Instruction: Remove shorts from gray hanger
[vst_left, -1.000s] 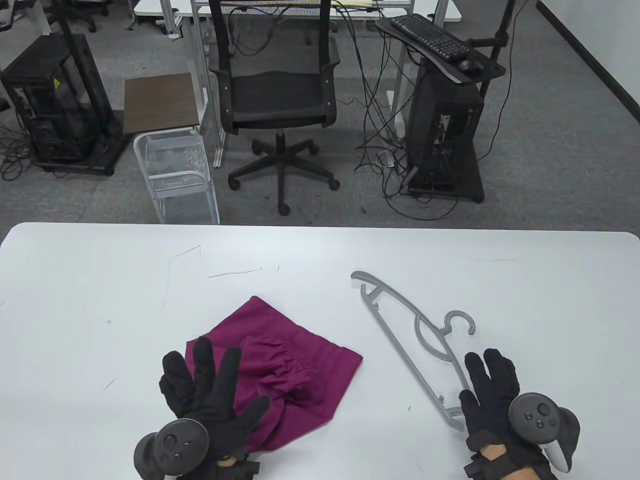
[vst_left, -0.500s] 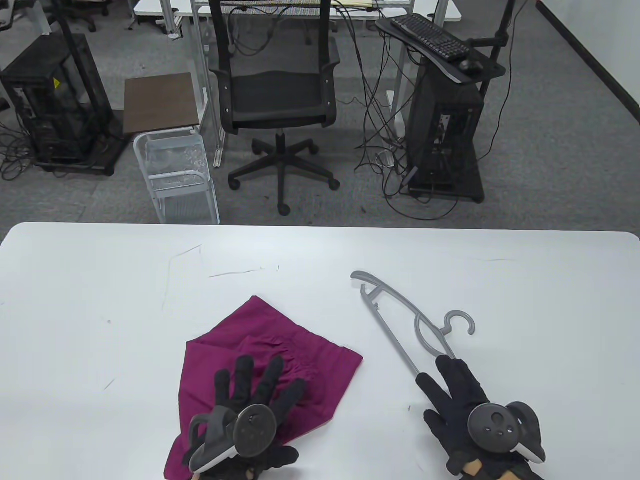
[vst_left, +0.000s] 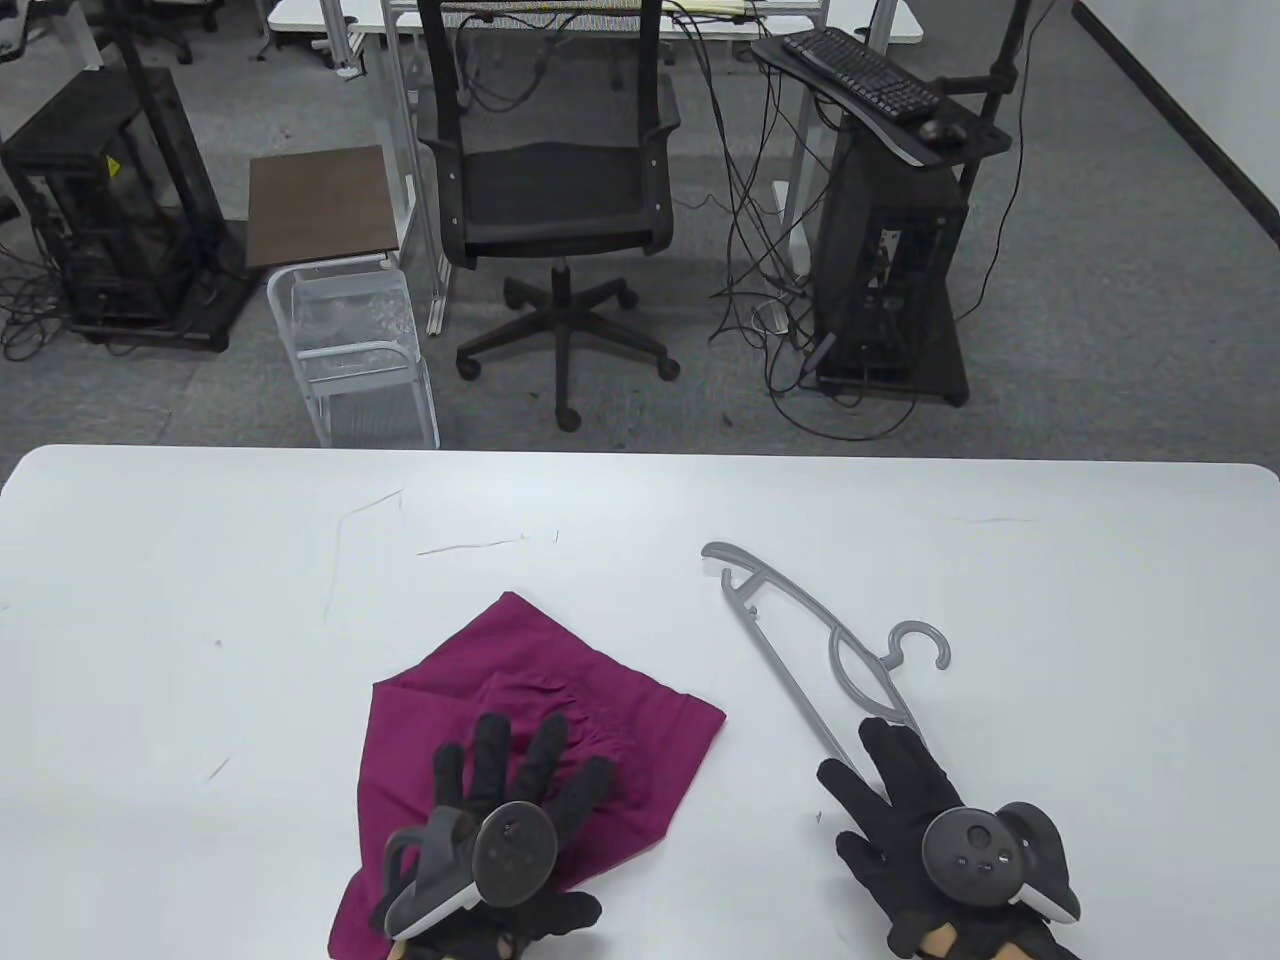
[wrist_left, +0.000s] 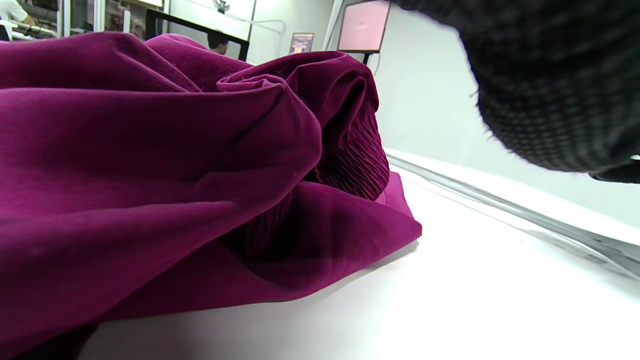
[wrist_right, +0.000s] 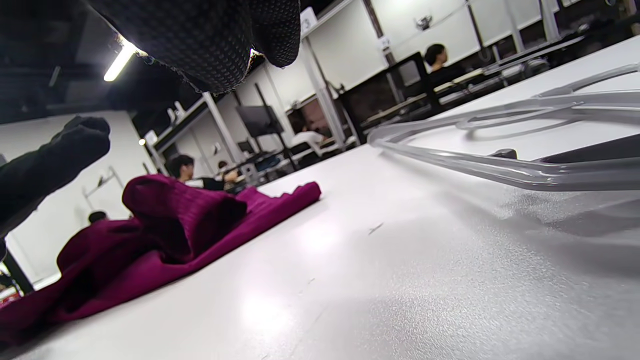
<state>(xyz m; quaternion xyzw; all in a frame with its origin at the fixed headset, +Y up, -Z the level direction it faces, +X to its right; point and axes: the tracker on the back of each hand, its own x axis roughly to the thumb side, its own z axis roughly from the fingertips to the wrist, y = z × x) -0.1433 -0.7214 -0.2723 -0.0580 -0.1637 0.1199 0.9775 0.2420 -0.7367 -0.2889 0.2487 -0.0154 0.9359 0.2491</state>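
The magenta shorts (vst_left: 590, 690) lie crumpled on the white table (vst_left: 200, 620), apart from the gray hanger (vst_left: 800, 640), which lies flat to their right. My left hand (vst_left: 520, 765) rests on the shorts' near part with fingers spread. My right hand (vst_left: 880, 775) lies with fingers spread over the hanger's near end and hides it. The left wrist view shows the shorts (wrist_left: 150, 150) close up and the hanger (wrist_left: 550, 220) beyond. The right wrist view shows the hanger (wrist_right: 500, 167) on the table and the shorts (wrist_right: 175, 220) to the left.
The table's far edge (vst_left: 640, 452) runs across the middle of the table view. Beyond it on the floor stand an office chair (vst_left: 555, 190), a small wire cart (vst_left: 350, 340) and a black equipment stand (vst_left: 890, 270).
My left hand has moved right, onto the shorts. My right hand has moved left, over the hanger's near end. Shorts and hanger lie where they were.
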